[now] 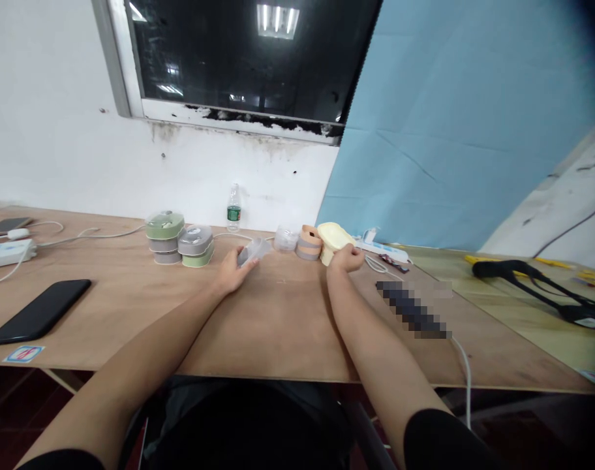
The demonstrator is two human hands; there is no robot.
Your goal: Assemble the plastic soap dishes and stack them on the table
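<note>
My left hand (235, 269) is curled around a clear plastic container (255, 250) lying tilted on the wooden table (278, 326). My right hand (347, 259) grips a pale yellow container (333, 237), tipped on its side, at the table's far edge. Between them stand another clear cup (285, 239) and an orange-and-grey container (309, 243). To the left of my left hand sit stacked round lidded containers, green and grey (165, 236) and grey over green (196, 246).
A black phone (39, 311) lies at the left near the front edge, a white power strip (6, 253) and cables behind it. A water bottle (233, 209) stands by the wall. A second power strip (381, 249) and a black strap (537, 287) lie to the right.
</note>
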